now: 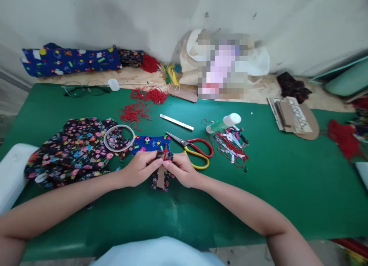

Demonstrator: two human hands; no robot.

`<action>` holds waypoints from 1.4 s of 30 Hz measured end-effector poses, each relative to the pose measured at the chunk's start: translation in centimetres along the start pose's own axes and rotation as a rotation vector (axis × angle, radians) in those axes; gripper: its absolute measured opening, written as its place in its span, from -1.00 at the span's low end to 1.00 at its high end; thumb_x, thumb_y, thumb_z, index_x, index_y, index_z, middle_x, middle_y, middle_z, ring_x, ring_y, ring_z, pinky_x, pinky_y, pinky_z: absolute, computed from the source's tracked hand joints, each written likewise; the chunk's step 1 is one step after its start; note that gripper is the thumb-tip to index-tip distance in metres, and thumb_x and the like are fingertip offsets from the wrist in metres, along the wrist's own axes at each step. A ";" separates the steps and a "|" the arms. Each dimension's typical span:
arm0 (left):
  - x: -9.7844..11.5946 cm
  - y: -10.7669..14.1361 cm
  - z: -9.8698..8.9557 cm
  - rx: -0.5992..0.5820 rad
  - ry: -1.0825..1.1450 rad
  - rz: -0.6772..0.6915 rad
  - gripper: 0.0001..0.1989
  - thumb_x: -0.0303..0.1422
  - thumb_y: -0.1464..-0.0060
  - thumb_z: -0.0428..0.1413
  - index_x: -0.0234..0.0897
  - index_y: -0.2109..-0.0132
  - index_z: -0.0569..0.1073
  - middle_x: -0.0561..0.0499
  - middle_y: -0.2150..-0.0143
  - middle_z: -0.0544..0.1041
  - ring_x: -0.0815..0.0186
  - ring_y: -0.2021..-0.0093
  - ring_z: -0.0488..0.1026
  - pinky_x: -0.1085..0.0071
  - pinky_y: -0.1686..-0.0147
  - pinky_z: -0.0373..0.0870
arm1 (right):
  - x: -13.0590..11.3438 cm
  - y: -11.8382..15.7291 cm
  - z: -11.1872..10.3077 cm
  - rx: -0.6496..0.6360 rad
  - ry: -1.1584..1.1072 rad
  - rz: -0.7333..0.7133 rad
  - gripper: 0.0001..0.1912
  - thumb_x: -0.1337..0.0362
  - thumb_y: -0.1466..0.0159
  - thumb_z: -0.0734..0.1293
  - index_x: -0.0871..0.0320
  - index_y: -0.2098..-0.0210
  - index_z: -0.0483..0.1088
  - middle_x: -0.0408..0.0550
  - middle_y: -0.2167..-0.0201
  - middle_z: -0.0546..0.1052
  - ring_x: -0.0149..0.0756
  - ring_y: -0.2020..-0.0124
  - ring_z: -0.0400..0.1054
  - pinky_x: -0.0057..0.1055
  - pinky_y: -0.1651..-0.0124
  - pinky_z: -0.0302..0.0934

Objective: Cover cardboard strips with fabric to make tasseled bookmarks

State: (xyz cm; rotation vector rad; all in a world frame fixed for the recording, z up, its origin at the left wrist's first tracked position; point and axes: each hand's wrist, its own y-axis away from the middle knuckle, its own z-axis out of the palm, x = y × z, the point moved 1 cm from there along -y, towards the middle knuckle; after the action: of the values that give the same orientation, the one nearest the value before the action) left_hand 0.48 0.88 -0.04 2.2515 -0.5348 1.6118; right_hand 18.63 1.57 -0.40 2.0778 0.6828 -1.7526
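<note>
Both hands meet over a small floral fabric piece [167,184] with a brown strip showing along its middle and a bit of red at its top. My left hand [141,169] pinches it from the left, thumb on top. From the right, my right hand [184,170] pinches the same piece, its thumb beside the other. Just behind the hands lies blue patterned fabric [152,143]. Scissors [191,147] with red and yellow handles lie right behind my right hand. A roll of clear tape [119,138] rests on dark floral cloth [77,151] to the left.
On the green table [258,204] lie red threads [138,104], a slim metallic tool [176,122], a glue stick [224,123], fabric scraps [232,145], cardboard pieces [293,118] and eyeglasses [86,89]. A white object [17,170] stands at the left edge.
</note>
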 end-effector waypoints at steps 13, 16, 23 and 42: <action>-0.2 -0.3 -0.5 -0.242 -0.121 0.156 -0.66 -0.37 -0.21 -0.04 -0.32 0.55 0.26 0.12 0.63 0.25 0.50 0.60 0.21 0.54 0.55 0.06 | 0.0 0.4 -0.4 -0.164 0.012 -0.136 -0.68 0.25 -0.39 0.17 0.15 0.50 0.18 -0.24 0.59 0.21 -0.55 0.58 0.05 -0.57 0.49 -0.02; -0.2 -0.3 -0.4 -0.233 -0.118 0.122 -0.67 -0.39 -0.16 -0.01 -0.32 0.57 0.22 0.13 0.65 0.22 0.52 0.61 0.18 0.55 0.56 0.03 | 0.0 0.4 -0.3 -0.172 0.049 -0.153 -0.71 0.29 -0.35 0.18 0.14 0.51 0.15 -0.25 0.61 0.20 -0.55 0.59 0.05 -0.57 0.50 -0.02; -0.3 -0.2 -0.3 -0.237 -0.092 0.059 -0.69 -0.35 -0.17 -0.04 -0.34 0.53 0.32 0.10 0.62 0.29 0.51 0.59 0.19 0.57 0.56 0.07 | 0.0 0.2 -0.2 -0.140 0.130 -0.203 -0.78 0.39 -0.26 0.20 0.13 0.50 0.11 -0.29 0.62 0.17 -0.58 0.60 0.00 -0.59 0.53 -0.06; -0.1 -0.3 -0.8 -0.252 -0.089 0.151 -0.66 -0.33 -0.27 -0.09 -0.37 0.43 0.40 0.01 0.51 0.45 0.44 0.51 0.34 0.53 0.45 0.21 | 0.0 0.1 -0.6 -0.193 0.150 -0.230 -0.77 0.34 -0.37 0.14 0.13 0.44 0.16 -0.24 0.56 0.25 -0.52 0.57 0.10 -0.56 0.47 0.01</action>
State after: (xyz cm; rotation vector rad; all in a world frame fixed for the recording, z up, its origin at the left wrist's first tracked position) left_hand -0.07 1.55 0.12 2.1438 -0.8976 1.4237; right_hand 19.14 1.79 -0.33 2.0783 1.1280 -1.5804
